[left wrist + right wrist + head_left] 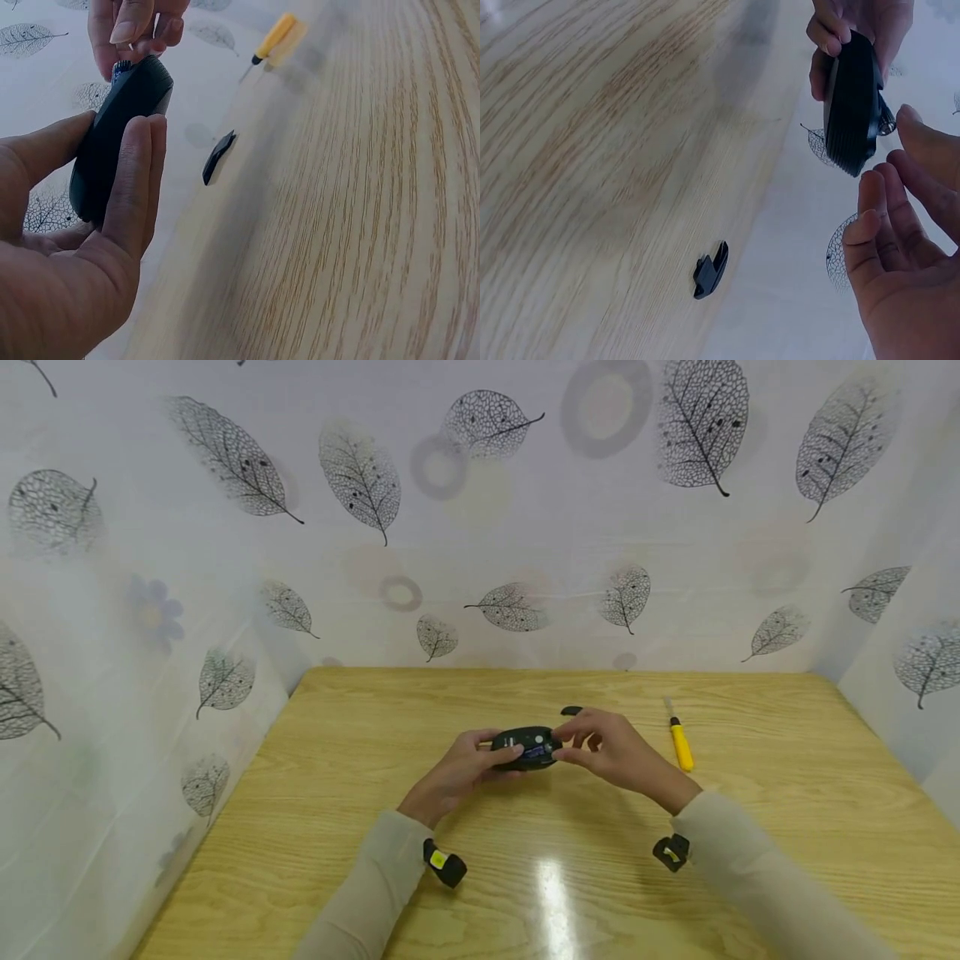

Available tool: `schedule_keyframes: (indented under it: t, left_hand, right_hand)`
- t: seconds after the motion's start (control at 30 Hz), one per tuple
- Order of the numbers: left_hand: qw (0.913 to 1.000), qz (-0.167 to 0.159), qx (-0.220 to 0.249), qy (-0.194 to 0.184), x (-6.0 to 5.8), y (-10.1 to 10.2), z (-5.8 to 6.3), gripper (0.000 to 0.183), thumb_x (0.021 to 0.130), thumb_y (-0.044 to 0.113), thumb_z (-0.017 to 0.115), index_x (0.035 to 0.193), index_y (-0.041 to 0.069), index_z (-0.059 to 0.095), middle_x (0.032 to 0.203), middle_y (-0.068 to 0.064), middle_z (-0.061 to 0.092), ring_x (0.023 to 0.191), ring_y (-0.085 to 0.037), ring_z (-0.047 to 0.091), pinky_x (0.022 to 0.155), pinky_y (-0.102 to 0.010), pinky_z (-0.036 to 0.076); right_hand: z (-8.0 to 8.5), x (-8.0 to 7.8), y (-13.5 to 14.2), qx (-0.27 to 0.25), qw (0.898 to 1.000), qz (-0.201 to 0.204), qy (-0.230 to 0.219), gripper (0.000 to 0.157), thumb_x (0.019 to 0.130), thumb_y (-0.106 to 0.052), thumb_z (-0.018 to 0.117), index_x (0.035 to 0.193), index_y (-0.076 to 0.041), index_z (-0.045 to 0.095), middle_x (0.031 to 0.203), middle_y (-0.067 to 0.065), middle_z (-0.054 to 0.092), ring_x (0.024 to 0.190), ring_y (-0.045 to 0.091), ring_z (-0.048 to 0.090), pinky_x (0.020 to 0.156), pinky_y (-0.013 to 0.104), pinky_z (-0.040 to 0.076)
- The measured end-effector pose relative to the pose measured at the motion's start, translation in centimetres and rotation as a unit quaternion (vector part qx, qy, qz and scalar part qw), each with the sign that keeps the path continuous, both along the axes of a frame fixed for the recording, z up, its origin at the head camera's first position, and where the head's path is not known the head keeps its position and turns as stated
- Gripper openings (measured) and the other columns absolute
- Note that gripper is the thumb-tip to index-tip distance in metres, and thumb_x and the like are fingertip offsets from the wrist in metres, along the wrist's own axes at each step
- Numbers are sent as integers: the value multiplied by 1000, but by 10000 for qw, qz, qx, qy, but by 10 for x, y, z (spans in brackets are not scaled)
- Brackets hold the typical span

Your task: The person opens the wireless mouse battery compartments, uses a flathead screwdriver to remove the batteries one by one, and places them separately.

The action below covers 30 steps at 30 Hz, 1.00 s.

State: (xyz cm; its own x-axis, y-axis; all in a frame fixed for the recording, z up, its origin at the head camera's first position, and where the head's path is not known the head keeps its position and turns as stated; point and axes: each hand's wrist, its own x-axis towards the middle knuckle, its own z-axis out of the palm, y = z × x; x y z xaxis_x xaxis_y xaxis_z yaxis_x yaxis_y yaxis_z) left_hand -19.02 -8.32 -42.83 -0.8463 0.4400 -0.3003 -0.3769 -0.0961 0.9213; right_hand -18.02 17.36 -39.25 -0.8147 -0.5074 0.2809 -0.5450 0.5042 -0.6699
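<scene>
My left hand [467, 770] grips a black computer mouse [516, 737] over the table, its underside turned up and the thumb lying across it. A dark battery [536, 752] shows in the mouse's opening; in the right wrist view the metal end of the battery [886, 126] sticks out at a slant. My right hand [611, 750] is at that end of the mouse, fingers bent and spread. Its thumb tip is close beside the battery, and the fingertips sit just below the mouse. Beyond the hands, a small black cover [710, 271] lies on the table.
On the right of the wooden table [787, 793] lies a screwdriver [681, 745] with a yellow handle, its shaft pointing away. A white curtain [525, 552] with leaf prints hangs behind the table and along its sides.
</scene>
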Motion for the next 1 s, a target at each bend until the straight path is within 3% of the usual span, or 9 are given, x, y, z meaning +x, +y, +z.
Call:
schedule_keyframes:
  t: [1.0]
  left_hand:
    - [9999, 34, 140, -27, 1, 2, 1, 51, 96, 14, 72, 140, -5, 52, 135, -25, 54, 108, -30, 68, 94, -38, 58]
  right_hand:
    - [-4, -2, -13, 147, 9996, -48, 224, 11, 89, -9, 79, 99, -4, 80, 89, -1, 65, 73, 10, 54, 63, 26, 53]
